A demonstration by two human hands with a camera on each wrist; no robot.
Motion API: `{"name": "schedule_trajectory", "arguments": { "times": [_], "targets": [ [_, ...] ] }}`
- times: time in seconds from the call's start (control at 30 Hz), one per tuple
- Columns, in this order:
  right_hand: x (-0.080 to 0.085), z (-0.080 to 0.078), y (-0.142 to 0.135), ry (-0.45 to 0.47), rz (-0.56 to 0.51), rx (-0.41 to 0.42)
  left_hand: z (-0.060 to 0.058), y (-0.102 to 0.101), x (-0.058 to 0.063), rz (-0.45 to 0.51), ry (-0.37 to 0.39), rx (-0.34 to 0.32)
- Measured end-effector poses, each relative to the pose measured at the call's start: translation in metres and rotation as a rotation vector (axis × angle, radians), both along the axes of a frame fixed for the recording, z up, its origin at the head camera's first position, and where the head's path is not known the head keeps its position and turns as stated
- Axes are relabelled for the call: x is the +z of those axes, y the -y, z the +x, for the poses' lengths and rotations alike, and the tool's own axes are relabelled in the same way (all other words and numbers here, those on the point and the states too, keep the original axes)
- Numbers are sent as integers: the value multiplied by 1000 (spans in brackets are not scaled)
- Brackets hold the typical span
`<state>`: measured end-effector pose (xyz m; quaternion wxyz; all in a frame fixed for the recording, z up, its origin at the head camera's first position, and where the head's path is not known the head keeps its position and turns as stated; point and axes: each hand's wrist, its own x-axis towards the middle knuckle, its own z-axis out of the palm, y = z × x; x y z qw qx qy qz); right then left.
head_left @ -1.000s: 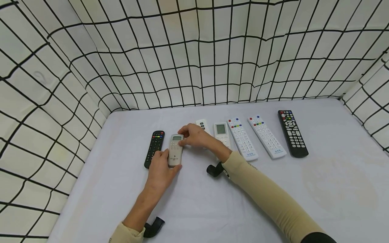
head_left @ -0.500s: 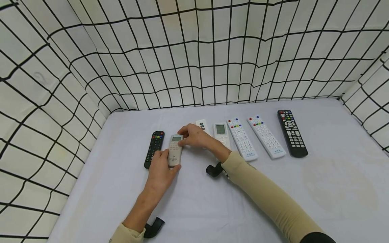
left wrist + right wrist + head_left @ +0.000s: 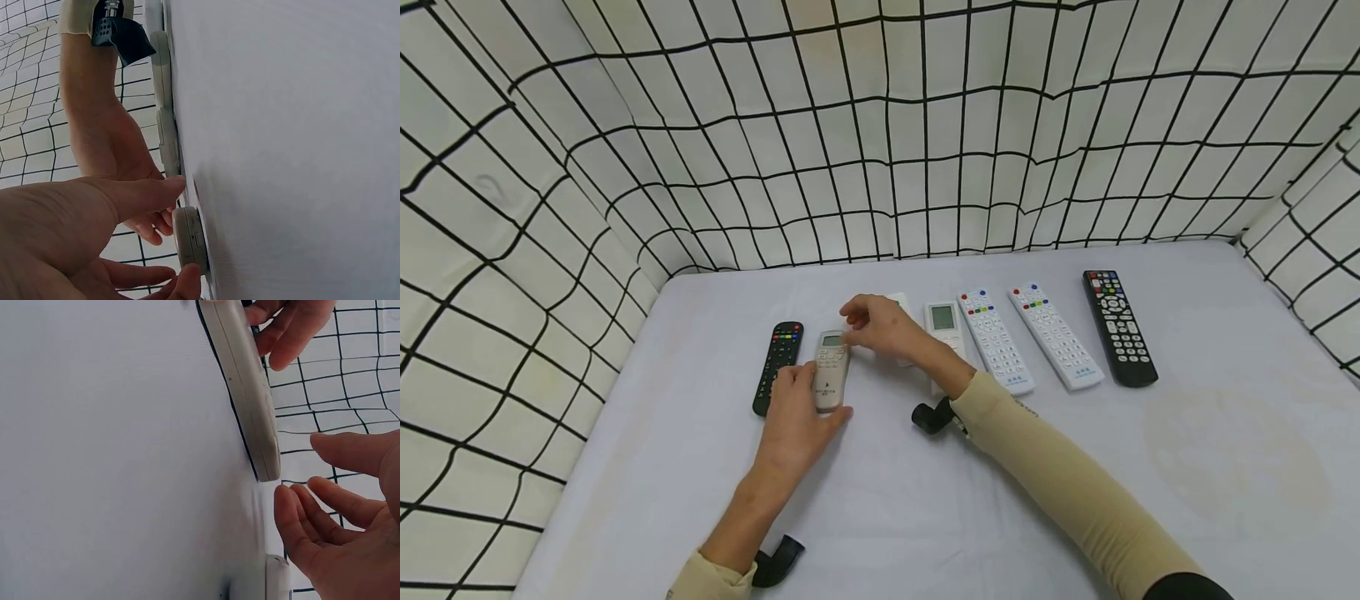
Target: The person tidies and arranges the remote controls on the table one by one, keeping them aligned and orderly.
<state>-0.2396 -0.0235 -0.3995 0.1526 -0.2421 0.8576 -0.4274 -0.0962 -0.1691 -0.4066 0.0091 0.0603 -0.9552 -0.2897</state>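
Observation:
A beige air-conditioner remote [image 3: 831,375] with a small screen lies on the white-covered table. At its lower left side is my left hand [image 3: 793,425], fingers along the remote's left edge. In the left wrist view the thumb [image 3: 153,195] stands apart from the beige remote's end [image 3: 189,237]. My right hand [image 3: 887,327] hovers just off the remote's upper right corner, fingers loosely bent. A gap shows between the right hand [image 3: 350,531] and the remote's tip [image 3: 265,459] in the right wrist view. Neither hand grips anything.
Left of the beige remote lies a black remote [image 3: 778,367]. To the right lie a partly hidden small white remote [image 3: 898,300], a white remote with screen [image 3: 942,321], two white button remotes [image 3: 997,342] [image 3: 1056,337] and a larger black one [image 3: 1120,329]. Black netting [image 3: 925,158] surrounds the table.
My right hand has let go of the beige remote's top end and lifted slightly away. The left thumb has spread a little outward. The beige remote stays nearly in place.

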Motion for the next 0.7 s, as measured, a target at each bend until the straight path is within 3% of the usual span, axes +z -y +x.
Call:
{"name": "schedule_trajectory", "arguments": {
  "times": [0.23, 0.7],
  "targets": [
    [6, -5, -12, -25, -64, -70, -1, -7, 3, -48, -106, -12],
    [7, -17, -46, -54, -123, -146, -11, -22, 2, 79, -174, -73]
  ]
}}
